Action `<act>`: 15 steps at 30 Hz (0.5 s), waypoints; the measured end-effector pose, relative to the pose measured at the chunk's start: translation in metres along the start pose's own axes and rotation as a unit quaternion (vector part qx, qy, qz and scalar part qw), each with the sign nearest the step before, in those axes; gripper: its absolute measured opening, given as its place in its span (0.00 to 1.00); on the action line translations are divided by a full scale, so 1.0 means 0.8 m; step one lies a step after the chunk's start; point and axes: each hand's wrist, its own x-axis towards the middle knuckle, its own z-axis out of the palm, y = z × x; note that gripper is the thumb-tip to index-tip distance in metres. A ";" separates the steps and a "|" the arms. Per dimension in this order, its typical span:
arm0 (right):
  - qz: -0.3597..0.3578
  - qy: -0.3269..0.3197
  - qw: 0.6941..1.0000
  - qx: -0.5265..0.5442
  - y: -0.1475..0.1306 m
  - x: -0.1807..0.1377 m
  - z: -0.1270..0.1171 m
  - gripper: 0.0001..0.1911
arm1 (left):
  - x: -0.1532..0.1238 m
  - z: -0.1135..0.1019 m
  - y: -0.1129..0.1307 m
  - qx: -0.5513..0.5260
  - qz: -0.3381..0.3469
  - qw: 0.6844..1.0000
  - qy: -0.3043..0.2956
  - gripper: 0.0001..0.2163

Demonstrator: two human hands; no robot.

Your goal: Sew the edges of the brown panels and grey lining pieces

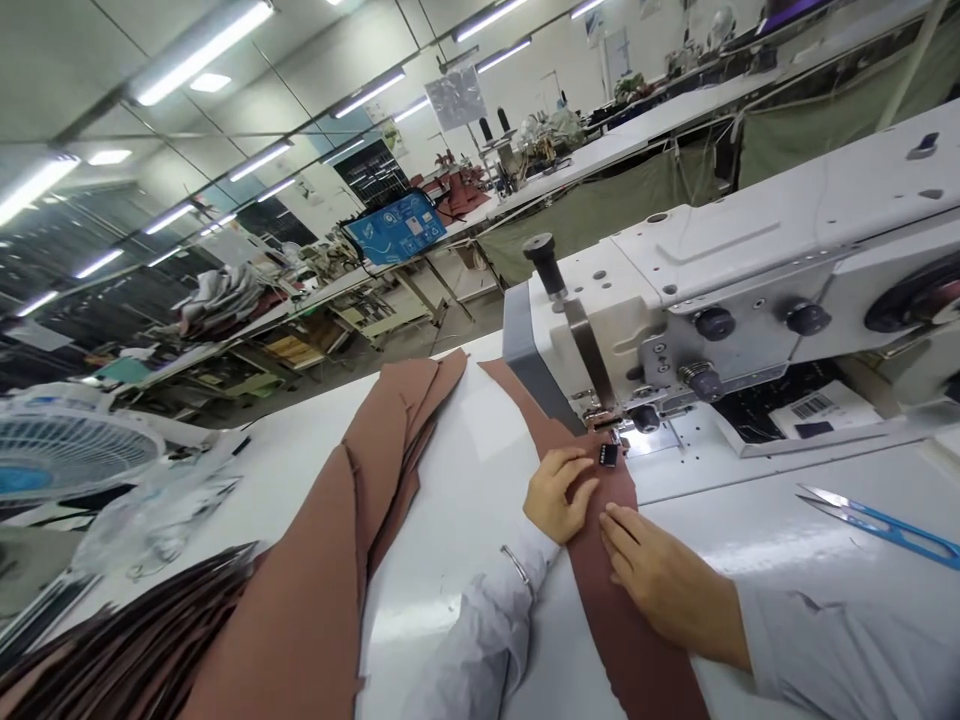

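Observation:
A long reddish-brown fabric piece [600, 590] runs under the needle area of a white sewing machine [630, 290]. On it, just in front of the presser foot, lies a small black label [608, 456] with pale marks. My left hand [559, 495] rests at the fabric's left edge beside the label, thumb and forefinger curved with a gap between them. Flat on the same fabric, nearer to me, my right hand [667, 575] has its fingers stretched toward the machine. Neither hand is gripping the cloth visibly.
Stacked brown fabric panels [307, 560] lie to the left, beside a bundle of dark-edged pieces [142, 640]. Blue-handled snips [885, 525] lie at the right. A box with a barcode label [810, 410] sits under the machine arm. A fan [75, 445] stands far left.

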 end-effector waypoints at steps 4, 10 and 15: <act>-0.004 -0.011 1.000 -0.004 0.000 0.002 -0.004 0.17 | 0.012 0.020 -0.006 -0.005 0.024 1.000 -0.010 0.07; -0.013 -0.021 1.000 0.004 0.002 0.003 -0.007 0.17 | 0.028 0.027 -0.021 -0.013 0.098 0.991 -0.093 0.11; -0.009 -0.016 1.000 0.014 0.003 0.003 -0.007 0.17 | 0.023 0.028 -0.020 0.003 0.120 0.992 -0.038 0.08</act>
